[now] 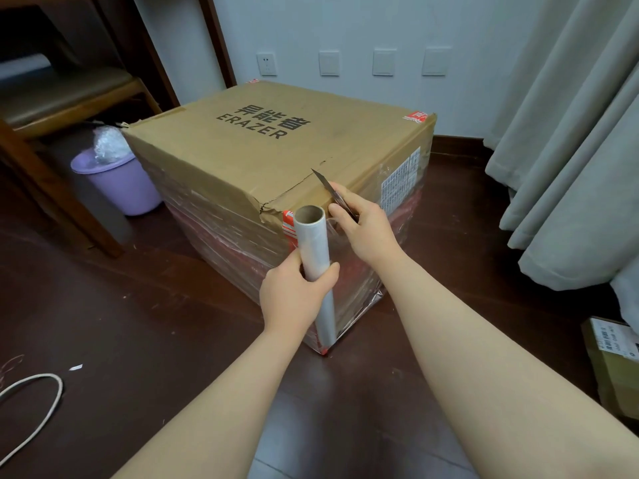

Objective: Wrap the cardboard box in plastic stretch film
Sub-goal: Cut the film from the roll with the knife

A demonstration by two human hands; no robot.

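Note:
A big brown cardboard box printed "ERAZER" stands on the dark floor, its sides covered in clear stretch film while its top is bare. My left hand grips a thin roll of stretch film held upright against the box's near corner. My right hand holds a utility knife with its blade pointing up and left over the top edge of the box. A short strip of film runs from the roll towards the right side of the box.
A purple waste bin with crumpled plastic stands left of the box, under a wooden chair. Grey curtains hang at the right. A small cardboard parcel lies at the right edge. A white cord loops at bottom left.

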